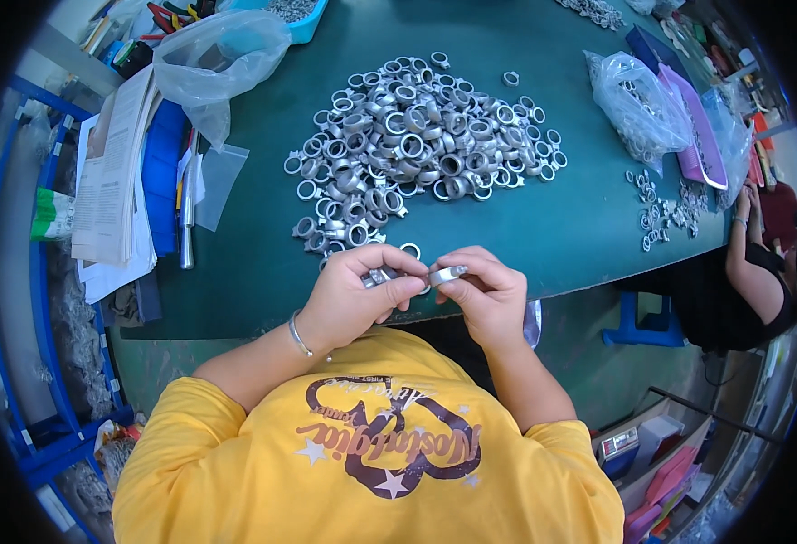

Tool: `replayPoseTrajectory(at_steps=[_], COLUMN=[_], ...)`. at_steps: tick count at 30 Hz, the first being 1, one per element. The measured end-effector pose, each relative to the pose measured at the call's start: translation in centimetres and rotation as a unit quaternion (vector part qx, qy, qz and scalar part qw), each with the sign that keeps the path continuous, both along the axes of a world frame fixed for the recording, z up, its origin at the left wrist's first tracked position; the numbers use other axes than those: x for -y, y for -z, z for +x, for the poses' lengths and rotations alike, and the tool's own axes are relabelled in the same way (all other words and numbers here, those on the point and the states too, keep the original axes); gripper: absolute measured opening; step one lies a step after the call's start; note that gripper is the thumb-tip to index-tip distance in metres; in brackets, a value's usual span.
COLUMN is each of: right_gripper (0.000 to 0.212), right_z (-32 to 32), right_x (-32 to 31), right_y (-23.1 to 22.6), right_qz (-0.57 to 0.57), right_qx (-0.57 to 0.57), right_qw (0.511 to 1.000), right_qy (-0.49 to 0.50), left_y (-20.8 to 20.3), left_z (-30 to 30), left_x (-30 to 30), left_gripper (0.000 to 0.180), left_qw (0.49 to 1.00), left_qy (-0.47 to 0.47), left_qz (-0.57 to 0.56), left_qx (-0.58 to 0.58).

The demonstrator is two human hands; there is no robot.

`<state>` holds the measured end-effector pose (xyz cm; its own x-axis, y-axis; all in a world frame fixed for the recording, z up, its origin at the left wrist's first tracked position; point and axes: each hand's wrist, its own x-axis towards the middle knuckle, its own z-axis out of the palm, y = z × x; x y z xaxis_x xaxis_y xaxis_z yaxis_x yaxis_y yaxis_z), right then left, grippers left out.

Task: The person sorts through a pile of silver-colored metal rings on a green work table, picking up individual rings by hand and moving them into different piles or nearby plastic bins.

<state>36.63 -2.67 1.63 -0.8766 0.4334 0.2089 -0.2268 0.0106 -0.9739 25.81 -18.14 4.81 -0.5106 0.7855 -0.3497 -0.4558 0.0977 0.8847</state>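
Observation:
Both of my hands meet above the near edge of the green table (pixel 262 263). Between the thumb and fingers of my right hand (pixel 491 304) is a silver-grey metal ring clamp (pixel 445 276) with a small lug. My left hand (pixel 349 295) is closed around another metal ring clamp (pixel 378 276), partly covered by the fingers. The fingertips of the two hands are close together at the right-hand clamp. Just beyond them spreads a large heap of similar ring clamps (pixel 435 136), with a few loose ones by my left fingers.
At the left stand a blue tray (pixel 165 172), papers (pixel 117 172) and clear bags (pixel 222 68). A light-blue bin (pixel 303 27) is at the back. Rightward lie a bag of metal parts (pixel 639 104), a purple tray (pixel 696 136) and small rings (pixel 666 213). Another person (pixel 748 281) sits beside a blue stool (pixel 643 322).

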Motion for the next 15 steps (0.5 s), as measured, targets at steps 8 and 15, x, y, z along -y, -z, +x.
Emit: replayPoseTrajectory(at_steps=[8,15], right_gripper=[0.017,0.020], right_z=[0.4,0.0], right_x=[1.1,-0.1], right_y=[0.0,0.5], right_qz=[-0.216,0.127], right_qx=[0.035,-0.087], right_qw=[0.975,0.988], right_qy=[-0.034,0.018], left_y=[1.2,1.7], left_z=[-0.3,-0.4], left_x=[-0.1,-0.3], left_gripper=[0.012,0.012], left_qw=[0.959,0.931], left_qy=[0.017,0.007], left_qz=[0.061,0.093], left_qx=[-0.277,-0.353])
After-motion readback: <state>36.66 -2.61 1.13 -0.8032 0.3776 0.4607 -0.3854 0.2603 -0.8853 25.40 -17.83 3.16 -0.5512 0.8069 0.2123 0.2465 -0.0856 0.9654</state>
